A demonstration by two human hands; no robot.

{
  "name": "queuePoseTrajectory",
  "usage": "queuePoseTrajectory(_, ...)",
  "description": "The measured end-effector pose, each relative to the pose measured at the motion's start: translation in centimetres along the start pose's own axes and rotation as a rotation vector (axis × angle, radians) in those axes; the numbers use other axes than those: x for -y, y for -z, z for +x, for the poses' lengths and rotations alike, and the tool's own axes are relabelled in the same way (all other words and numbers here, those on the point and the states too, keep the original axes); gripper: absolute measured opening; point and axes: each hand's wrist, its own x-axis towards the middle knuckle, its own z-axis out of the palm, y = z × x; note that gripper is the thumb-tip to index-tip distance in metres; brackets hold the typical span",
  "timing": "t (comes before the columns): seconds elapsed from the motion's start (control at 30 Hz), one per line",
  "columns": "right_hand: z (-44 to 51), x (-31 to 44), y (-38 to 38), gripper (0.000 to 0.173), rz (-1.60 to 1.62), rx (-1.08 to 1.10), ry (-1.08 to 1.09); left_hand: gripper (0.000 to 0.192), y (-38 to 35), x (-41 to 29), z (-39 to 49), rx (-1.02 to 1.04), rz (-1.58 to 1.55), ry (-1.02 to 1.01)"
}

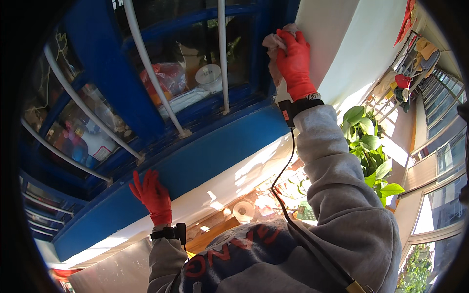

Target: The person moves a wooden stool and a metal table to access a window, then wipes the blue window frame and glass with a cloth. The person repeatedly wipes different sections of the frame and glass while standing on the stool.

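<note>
My right hand (296, 60), in a red rubber glove, grips a crumpled pinkish cloth (274, 45). It presses the cloth where the blue window frame (263, 62) meets the white wall reveal (322, 33). My left hand (150, 194), gloved in the same red, rests with spread fingers on the front edge of the blue window sill (205, 146). Nothing shows in that hand. Pale metal bars (154, 77) stand in front of the window panes, their feet fixed to the sill. Dark straps circle both wrists.
Behind the glass lie a red plastic bag (166, 78), a round white-lidded tub (209, 76) and other household items. A leafy potted plant (370, 146) is close to my right arm. A black cable (280, 194) hangs from the right wrist. Below are a roll (243, 211) and a grey panel (110, 269).
</note>
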Motion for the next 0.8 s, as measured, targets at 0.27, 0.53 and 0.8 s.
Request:
queuePoseTrajectory(0.27, -13.1, -2.9, -2.4, 0.036, 0.176, 0.489, -0.044, 0.030, 0.1, 0.1, 0.1, 0.010, -0.022, -0.030)
queuePoseTrajectory(0.53, -20.6, 8.8, -8.0, 0.039, 0.231, 0.419, -0.048, 0.032, 0.0, 0.4, -0.1, -0.002, -0.052, -0.011)
queuePoseTrajectory(0.8, -18.3, 5.5, -7.8, 0.007, 0.684, 0.408, -0.450, 0.033, -0.1, 0.5, 0.0, -0.012, -0.075, -0.020)
